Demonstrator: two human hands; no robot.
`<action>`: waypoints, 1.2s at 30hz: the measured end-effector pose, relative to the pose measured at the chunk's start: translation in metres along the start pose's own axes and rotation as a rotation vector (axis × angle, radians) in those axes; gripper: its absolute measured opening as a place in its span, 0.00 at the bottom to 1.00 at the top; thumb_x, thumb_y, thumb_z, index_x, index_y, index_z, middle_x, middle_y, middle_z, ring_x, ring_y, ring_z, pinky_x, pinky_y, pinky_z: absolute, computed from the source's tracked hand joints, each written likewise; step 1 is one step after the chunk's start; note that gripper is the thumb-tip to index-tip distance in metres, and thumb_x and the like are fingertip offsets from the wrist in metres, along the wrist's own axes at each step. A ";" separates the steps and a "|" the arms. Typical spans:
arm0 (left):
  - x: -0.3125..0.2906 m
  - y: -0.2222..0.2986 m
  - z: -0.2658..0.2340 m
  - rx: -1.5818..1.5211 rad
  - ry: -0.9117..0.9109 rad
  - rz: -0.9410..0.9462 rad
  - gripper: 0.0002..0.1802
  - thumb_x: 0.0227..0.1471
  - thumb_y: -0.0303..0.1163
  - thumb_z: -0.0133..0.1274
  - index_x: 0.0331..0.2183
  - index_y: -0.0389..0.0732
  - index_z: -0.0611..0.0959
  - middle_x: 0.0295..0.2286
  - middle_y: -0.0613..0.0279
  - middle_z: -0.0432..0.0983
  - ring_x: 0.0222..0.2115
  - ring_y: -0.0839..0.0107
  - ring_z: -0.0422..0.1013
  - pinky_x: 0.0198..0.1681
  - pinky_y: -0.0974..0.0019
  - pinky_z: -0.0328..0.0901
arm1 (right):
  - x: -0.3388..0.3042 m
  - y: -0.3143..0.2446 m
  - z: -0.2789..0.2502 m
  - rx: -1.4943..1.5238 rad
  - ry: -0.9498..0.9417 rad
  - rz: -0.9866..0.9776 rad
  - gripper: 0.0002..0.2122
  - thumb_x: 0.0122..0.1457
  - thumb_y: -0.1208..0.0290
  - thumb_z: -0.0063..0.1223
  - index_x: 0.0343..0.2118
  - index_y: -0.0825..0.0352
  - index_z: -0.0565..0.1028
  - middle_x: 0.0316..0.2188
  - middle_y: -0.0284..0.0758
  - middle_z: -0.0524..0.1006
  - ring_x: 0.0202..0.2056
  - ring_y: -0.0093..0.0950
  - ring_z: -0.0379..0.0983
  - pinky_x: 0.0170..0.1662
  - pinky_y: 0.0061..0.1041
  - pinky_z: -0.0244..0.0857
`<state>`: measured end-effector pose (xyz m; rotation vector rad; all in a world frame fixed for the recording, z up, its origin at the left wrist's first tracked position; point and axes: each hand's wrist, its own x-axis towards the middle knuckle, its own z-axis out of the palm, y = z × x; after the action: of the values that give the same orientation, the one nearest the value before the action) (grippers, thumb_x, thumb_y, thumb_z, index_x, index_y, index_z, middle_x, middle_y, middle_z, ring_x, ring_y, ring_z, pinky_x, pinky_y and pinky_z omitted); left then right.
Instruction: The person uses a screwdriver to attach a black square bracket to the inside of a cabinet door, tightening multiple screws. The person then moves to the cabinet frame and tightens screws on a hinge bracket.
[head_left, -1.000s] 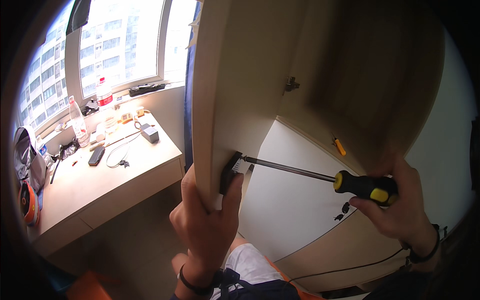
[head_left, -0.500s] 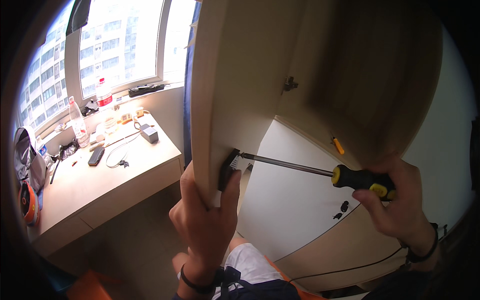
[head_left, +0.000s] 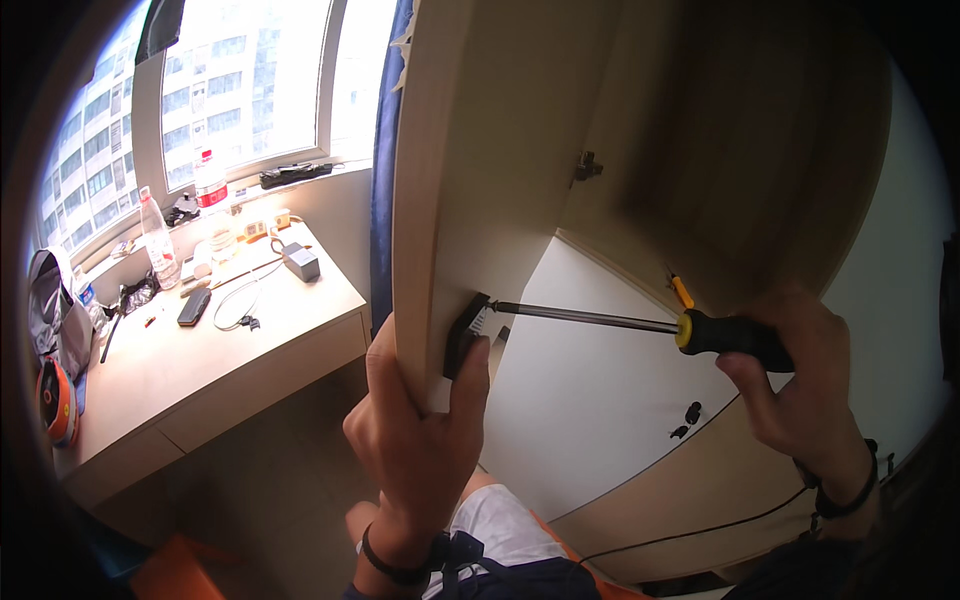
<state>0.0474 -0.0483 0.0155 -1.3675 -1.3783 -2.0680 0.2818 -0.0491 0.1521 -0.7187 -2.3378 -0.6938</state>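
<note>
A pale cabinet door (head_left: 505, 130) stands open, its edge toward me. My left hand (head_left: 415, 440) is closed round that edge, with the thumb pressed on a black plastic fitting (head_left: 463, 335) against the door's inner face. In my right hand (head_left: 800, 370) is the black and yellow handle of a screwdriver (head_left: 590, 318). Its long metal shank runs left, nearly level, and the tip is at a screw by the fitting's upper end; whether it sits in the screw head is too small to tell. Part of the handle is hidden by my fingers.
Inside the cabinet, an orange utility knife (head_left: 682, 291) lies near the front edge, and small black pieces (head_left: 691, 413) rest on a white panel (head_left: 590, 400). A metal hinge (head_left: 587, 167) shows higher up. At left, a desk (head_left: 200, 370) holds bottles, a charger (head_left: 299, 262) and cables.
The screwdriver's handle has turned in my right hand: a yellow patch seen before is now out of sight. The whole view has shifted slightly. My left hand keeps its hold.
</note>
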 end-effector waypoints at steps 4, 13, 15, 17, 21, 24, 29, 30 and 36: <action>-0.001 0.000 0.002 -0.002 0.017 0.013 0.25 0.43 0.33 0.63 0.43 0.35 0.73 0.28 0.51 0.78 0.23 0.61 0.77 0.25 0.67 0.70 | -0.003 0.003 -0.008 0.410 -0.379 0.374 0.10 0.50 0.70 0.60 0.31 0.69 0.72 0.20 0.34 0.72 0.21 0.24 0.70 0.24 0.20 0.61; 0.003 -0.001 0.000 0.012 0.005 0.040 0.26 0.43 0.32 0.63 0.43 0.35 0.73 0.27 0.52 0.78 0.24 0.60 0.77 0.26 0.67 0.70 | -0.005 0.000 -0.002 0.402 -0.146 0.341 0.18 0.40 0.75 0.69 0.29 0.66 0.67 0.24 0.34 0.71 0.25 0.20 0.70 0.28 0.19 0.64; 0.004 -0.001 0.000 -0.001 0.005 0.043 0.26 0.43 0.32 0.64 0.43 0.35 0.73 0.27 0.52 0.78 0.24 0.60 0.77 0.26 0.67 0.70 | -0.005 0.004 0.003 0.123 -0.076 0.095 0.14 0.45 0.73 0.64 0.32 0.68 0.69 0.24 0.36 0.71 0.24 0.24 0.70 0.25 0.21 0.63; 0.004 -0.002 0.000 0.012 0.016 0.041 0.26 0.43 0.32 0.63 0.43 0.35 0.73 0.27 0.52 0.78 0.24 0.60 0.77 0.26 0.67 0.70 | 0.000 0.007 0.006 -0.158 -0.063 -0.091 0.12 0.49 0.72 0.60 0.33 0.70 0.70 0.23 0.37 0.71 0.22 0.27 0.70 0.24 0.22 0.62; 0.004 -0.004 -0.001 0.020 0.020 0.041 0.25 0.43 0.32 0.63 0.43 0.35 0.73 0.26 0.52 0.78 0.24 0.60 0.77 0.27 0.67 0.70 | 0.008 0.018 0.008 0.008 -0.199 -0.071 0.11 0.52 0.70 0.57 0.35 0.70 0.71 0.22 0.37 0.71 0.22 0.29 0.70 0.23 0.23 0.61; 0.003 -0.004 -0.001 0.034 0.025 0.040 0.25 0.43 0.32 0.63 0.43 0.34 0.73 0.26 0.52 0.78 0.24 0.61 0.77 0.27 0.67 0.70 | 0.012 0.026 0.004 0.327 -0.370 0.118 0.14 0.49 0.68 0.61 0.34 0.70 0.71 0.21 0.35 0.70 0.24 0.27 0.70 0.24 0.22 0.62; 0.004 -0.004 0.000 -0.011 0.018 0.015 0.25 0.43 0.33 0.64 0.42 0.34 0.73 0.25 0.52 0.78 0.24 0.61 0.78 0.27 0.67 0.70 | 0.010 0.031 0.026 0.588 -0.094 0.255 0.18 0.41 0.67 0.69 0.31 0.68 0.71 0.23 0.33 0.72 0.23 0.23 0.70 0.26 0.20 0.63; 0.004 -0.004 0.000 -0.012 0.016 0.013 0.25 0.43 0.33 0.64 0.42 0.33 0.73 0.25 0.52 0.78 0.24 0.61 0.78 0.27 0.67 0.70 | 0.010 0.033 0.027 0.517 -0.068 0.180 0.18 0.41 0.68 0.69 0.30 0.68 0.71 0.24 0.33 0.73 0.23 0.23 0.70 0.26 0.21 0.63; 0.008 -0.007 -0.003 0.034 0.029 0.034 0.25 0.42 0.32 0.64 0.41 0.34 0.73 0.25 0.52 0.78 0.24 0.61 0.78 0.27 0.66 0.70 | 0.014 0.032 0.029 0.151 -0.016 -0.095 0.16 0.42 0.69 0.68 0.29 0.68 0.71 0.24 0.37 0.74 0.22 0.28 0.72 0.26 0.21 0.64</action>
<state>0.0373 -0.0450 0.0178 -1.3329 -1.3625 -2.0261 0.2816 -0.0039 0.1513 -0.5504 -2.4213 -0.5461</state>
